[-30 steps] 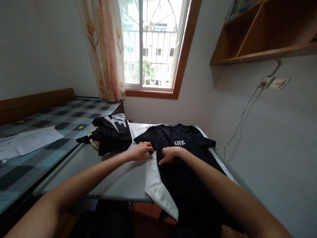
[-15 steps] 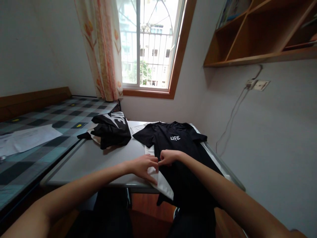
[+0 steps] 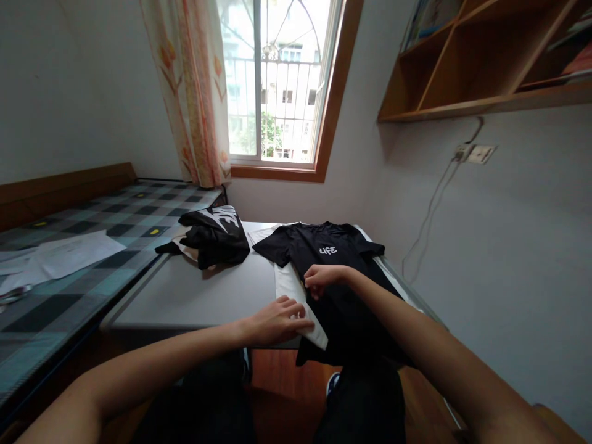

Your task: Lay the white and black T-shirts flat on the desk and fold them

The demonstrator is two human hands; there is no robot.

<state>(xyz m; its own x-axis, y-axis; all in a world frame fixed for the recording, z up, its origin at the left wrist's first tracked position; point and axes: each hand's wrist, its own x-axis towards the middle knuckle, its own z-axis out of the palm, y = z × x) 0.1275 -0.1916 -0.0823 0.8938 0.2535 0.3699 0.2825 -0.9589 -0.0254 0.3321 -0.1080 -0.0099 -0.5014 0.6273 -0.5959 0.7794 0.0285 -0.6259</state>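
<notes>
The black shirt (image 3: 351,259) is spread on the surface (image 3: 198,302) at right, draped over its near edge. White cloth (image 3: 289,283) is laid along its left side. Over this cloth, the left hand (image 3: 280,320) is held loosely open. The right hand (image 3: 319,279) is curled at the shirt's left edge; whether fabric is pinched there cannot be told.

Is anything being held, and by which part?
Can't tell: left hand is at the lower part of the white cloth, right hand at the side of the black T-shirt; fingertip contact is unclear.
</notes>
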